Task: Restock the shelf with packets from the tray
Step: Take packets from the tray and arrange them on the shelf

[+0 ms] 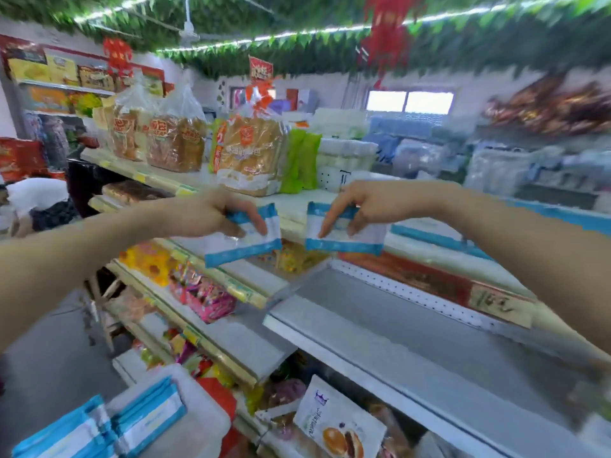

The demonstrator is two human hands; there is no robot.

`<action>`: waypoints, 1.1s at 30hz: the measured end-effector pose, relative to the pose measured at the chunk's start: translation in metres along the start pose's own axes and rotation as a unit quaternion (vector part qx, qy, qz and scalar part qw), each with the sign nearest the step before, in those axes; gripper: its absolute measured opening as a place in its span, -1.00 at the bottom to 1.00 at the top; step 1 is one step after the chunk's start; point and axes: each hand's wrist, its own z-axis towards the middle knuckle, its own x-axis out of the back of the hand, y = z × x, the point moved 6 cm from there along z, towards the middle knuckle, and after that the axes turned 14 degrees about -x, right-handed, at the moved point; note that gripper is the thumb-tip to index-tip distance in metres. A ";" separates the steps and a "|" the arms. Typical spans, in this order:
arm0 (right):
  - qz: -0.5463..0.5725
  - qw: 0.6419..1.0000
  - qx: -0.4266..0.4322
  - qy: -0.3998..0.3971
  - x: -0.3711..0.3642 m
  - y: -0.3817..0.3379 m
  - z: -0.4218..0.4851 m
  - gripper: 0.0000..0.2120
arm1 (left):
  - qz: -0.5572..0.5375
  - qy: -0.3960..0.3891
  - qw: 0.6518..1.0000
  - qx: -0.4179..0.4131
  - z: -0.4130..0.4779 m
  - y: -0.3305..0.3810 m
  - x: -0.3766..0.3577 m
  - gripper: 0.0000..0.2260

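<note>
Small grocery shop. Tiered metal shelves with yellow price strips along the edges. Bagged bread loaves lined up on the top tier, bright snack packets on lower tiers, boxed goods high at the left wall. Handwritten price card on the back panel. Wrapped paper-goods packs stacked behind. Leaf garland and red hanging ornaments overhead.

Open room over grey shelf — bread loaves crowd above.
</note>
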 end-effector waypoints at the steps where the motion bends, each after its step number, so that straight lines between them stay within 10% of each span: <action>1: -0.001 1.000 -0.009 0.006 0.011 0.015 -0.015 -0.55 | -0.014 0.002 1.000 -0.017 0.021 0.018 -0.002 -0.75; 18: -0.006 0.965 -0.256 0.051 0.103 0.303 -0.277 -0.53 | 0.084 -0.100 0.964 -0.230 0.296 0.276 -0.130 -0.60; 33: -0.020 0.930 -0.355 0.094 0.077 0.497 -0.326 -0.57 | 0.077 -0.121 0.954 -0.262 0.386 0.337 -0.183 -0.62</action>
